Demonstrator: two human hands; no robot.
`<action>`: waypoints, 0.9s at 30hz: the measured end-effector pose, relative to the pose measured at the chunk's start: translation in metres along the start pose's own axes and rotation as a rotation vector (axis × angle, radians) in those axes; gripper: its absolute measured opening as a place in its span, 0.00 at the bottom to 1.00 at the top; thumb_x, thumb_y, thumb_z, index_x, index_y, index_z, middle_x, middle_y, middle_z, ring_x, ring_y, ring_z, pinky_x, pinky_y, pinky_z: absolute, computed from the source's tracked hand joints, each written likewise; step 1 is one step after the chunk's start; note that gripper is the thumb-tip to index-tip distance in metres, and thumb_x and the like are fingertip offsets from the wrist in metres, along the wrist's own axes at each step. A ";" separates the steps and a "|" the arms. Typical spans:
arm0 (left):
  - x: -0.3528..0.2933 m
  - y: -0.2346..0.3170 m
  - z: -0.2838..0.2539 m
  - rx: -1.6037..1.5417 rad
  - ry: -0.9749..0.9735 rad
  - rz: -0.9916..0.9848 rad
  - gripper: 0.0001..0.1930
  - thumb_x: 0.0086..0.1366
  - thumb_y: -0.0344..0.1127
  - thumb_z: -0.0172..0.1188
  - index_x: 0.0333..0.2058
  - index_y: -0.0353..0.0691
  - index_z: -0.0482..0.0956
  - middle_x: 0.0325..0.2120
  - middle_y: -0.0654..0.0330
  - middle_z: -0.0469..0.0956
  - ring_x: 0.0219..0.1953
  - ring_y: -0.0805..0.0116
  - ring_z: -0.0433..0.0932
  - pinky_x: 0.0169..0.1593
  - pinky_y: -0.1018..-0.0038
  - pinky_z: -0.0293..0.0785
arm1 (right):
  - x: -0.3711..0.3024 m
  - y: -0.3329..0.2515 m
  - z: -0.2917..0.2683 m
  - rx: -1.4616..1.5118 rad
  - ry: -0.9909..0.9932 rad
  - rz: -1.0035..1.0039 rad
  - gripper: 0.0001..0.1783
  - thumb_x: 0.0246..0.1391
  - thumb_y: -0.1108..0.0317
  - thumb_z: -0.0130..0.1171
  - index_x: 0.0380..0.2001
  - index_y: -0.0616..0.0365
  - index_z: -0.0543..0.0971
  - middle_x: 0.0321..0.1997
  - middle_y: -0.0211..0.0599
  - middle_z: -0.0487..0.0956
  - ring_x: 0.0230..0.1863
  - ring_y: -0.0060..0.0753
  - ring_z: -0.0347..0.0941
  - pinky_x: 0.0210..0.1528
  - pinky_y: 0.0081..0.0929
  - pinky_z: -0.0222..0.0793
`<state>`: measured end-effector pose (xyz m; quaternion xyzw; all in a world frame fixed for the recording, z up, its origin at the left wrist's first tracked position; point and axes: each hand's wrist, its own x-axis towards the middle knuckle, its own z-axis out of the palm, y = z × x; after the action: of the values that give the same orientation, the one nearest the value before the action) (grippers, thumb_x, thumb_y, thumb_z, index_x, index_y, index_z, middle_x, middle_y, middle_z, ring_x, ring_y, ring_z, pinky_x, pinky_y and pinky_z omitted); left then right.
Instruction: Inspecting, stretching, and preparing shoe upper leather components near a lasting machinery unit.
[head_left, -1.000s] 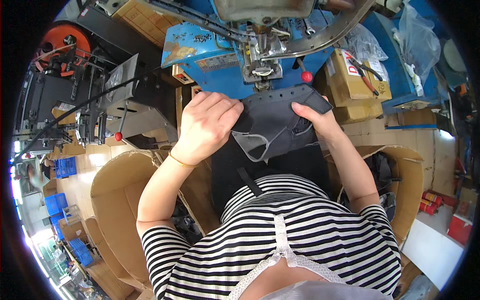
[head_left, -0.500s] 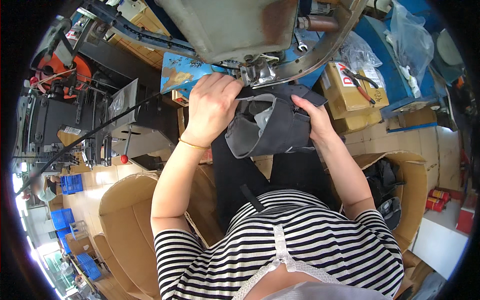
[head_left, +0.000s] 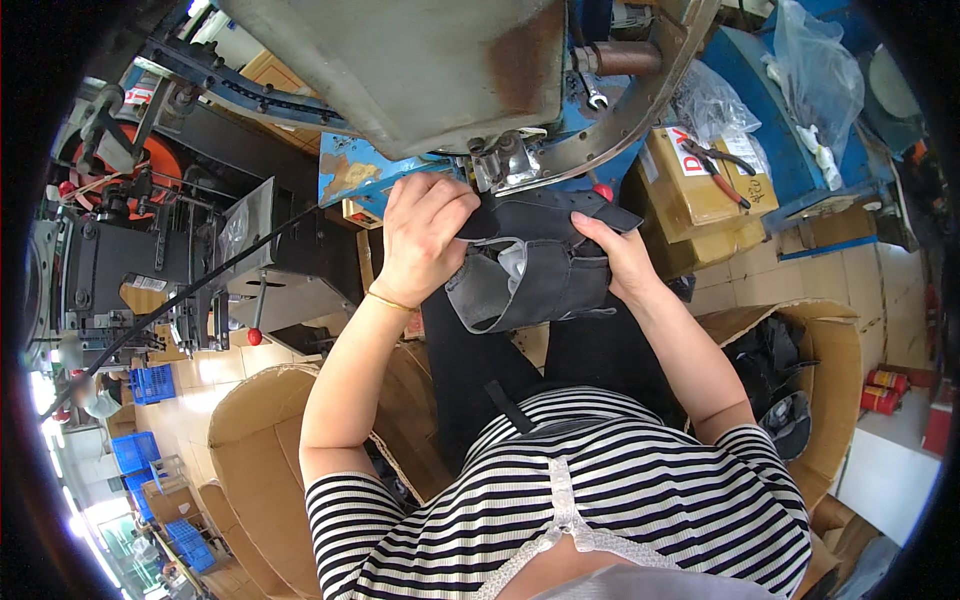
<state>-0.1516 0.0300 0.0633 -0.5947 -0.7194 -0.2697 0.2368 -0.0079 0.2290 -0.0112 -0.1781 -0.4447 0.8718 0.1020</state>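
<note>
Just below the metal working head [head_left: 508, 160] of a machine, a black shoe upper [head_left: 540, 290] with a wide strap and open gaps is held up in both hands. My left hand [head_left: 425, 235] pinches its left upper edge, fingers curled. My right hand [head_left: 620, 260] grips the right side, thumb on top near the strap end [head_left: 612, 214] and fingers hidden underneath. Grey lining shows inside the upper. The strap lies close under the machine head; whether they touch I cannot tell.
Cardboard boxes stand on both sides, the right one [head_left: 835, 380] holding black pieces. Pliers [head_left: 720, 172] rest on a yellow-brown carton [head_left: 690, 200] at the right. A wrench [head_left: 595, 97] lies on the blue machine table [head_left: 345, 165]. A red-knobbed lever [head_left: 255, 336] stands left.
Both hands have drawn the shoe upper slightly down and left, and its strap now shows more fully below the machine head. The view has shifted slightly.
</note>
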 end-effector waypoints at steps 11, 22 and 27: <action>-0.003 0.008 0.005 0.021 0.040 -0.007 0.19 0.32 0.21 0.54 0.30 0.37 0.76 0.32 0.60 0.77 0.37 0.59 0.74 0.40 0.66 0.66 | 0.004 -0.004 -0.001 -0.029 0.009 -0.026 0.18 0.50 0.68 0.66 0.45 0.60 0.77 0.43 0.33 0.80 0.42 0.28 0.76 0.47 0.27 0.71; 0.002 -0.009 -0.001 -0.142 -0.092 -0.068 0.17 0.33 0.19 0.56 0.28 0.39 0.75 0.31 0.62 0.76 0.39 0.58 0.73 0.45 0.66 0.66 | -0.010 0.020 0.008 -0.047 0.083 -0.106 0.14 0.51 0.67 0.66 0.41 0.61 0.80 0.41 0.33 0.81 0.41 0.25 0.76 0.47 0.25 0.70; -0.002 -0.009 0.003 -0.133 -0.032 -0.041 0.20 0.30 0.18 0.52 0.30 0.36 0.76 0.33 0.60 0.77 0.40 0.57 0.72 0.45 0.66 0.65 | -0.009 0.021 0.007 -0.057 0.085 -0.118 0.15 0.51 0.66 0.67 0.40 0.61 0.80 0.39 0.32 0.81 0.40 0.25 0.76 0.46 0.25 0.70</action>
<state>-0.1598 0.0296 0.0592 -0.5984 -0.7157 -0.3123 0.1795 -0.0026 0.2084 -0.0229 -0.1912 -0.4745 0.8429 0.1668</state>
